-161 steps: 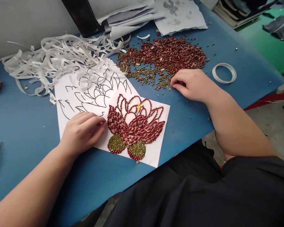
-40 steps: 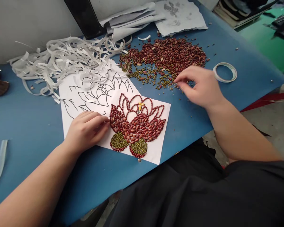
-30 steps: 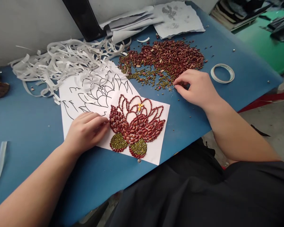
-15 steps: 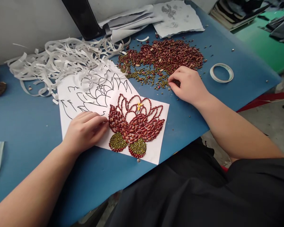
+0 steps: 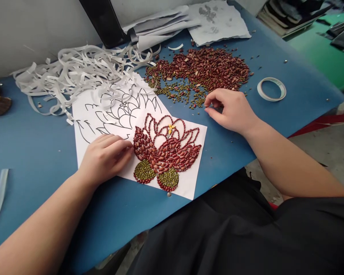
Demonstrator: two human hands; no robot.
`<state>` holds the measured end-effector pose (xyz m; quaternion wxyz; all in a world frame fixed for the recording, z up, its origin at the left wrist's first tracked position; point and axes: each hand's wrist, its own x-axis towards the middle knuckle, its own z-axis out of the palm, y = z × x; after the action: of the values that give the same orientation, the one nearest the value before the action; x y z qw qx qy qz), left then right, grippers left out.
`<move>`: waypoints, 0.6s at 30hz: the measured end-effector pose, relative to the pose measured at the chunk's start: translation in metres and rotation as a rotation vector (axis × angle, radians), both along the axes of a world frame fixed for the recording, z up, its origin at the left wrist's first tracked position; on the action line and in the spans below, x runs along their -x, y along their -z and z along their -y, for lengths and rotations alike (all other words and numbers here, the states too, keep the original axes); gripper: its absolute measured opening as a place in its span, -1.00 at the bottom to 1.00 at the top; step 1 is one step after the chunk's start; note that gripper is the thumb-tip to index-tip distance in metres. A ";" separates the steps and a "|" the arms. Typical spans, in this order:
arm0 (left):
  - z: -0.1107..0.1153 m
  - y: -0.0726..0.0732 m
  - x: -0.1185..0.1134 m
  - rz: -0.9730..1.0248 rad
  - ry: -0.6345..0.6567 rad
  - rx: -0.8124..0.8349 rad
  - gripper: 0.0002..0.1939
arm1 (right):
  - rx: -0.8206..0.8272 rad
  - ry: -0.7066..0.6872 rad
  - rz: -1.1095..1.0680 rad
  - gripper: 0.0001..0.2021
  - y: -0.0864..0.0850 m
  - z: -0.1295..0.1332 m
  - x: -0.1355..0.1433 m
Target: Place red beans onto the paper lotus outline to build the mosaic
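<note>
A white sheet point(image 5: 189, 185) carries a lotus picture point(image 5: 166, 149) made of glued red beans, with two green-bean pads at its base. My left hand point(image 5: 104, 160) lies on this sheet's left edge, fingers curled and pressing it down beside the red petals. A heap of red beans point(image 5: 209, 67) lies behind, with small green beans point(image 5: 183, 91) scattered along its near side. My right hand point(image 5: 232, 110) hovers at the near edge of those loose beans, thumb and forefinger pinched together. Whether a bean sits between them is hidden.
A second sheet with a black lotus outline point(image 5: 117, 110) lies under the first. White paper strips point(image 5: 74, 72) are tangled at the back left. A tape roll point(image 5: 271, 88) lies right of the beans. Crumpled papers point(image 5: 218, 19) sit at the back of the blue table point(image 5: 31, 137).
My right hand has drawn back a little toward me from the bean pile, fingers still pinched. My left hand has stayed on the sheet.
</note>
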<state>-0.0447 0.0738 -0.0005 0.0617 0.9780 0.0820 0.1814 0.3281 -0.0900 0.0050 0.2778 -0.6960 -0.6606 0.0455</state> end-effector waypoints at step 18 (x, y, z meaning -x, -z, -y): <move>0.000 0.000 0.001 -0.025 -0.016 0.023 -0.92 | -0.032 -0.701 -0.039 -0.82 0.011 -0.001 0.023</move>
<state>-0.0458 0.0739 -0.0008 0.0705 0.9787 0.0926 0.1688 0.3054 -0.0888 -0.0064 0.2688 -0.4214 -0.8546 0.1408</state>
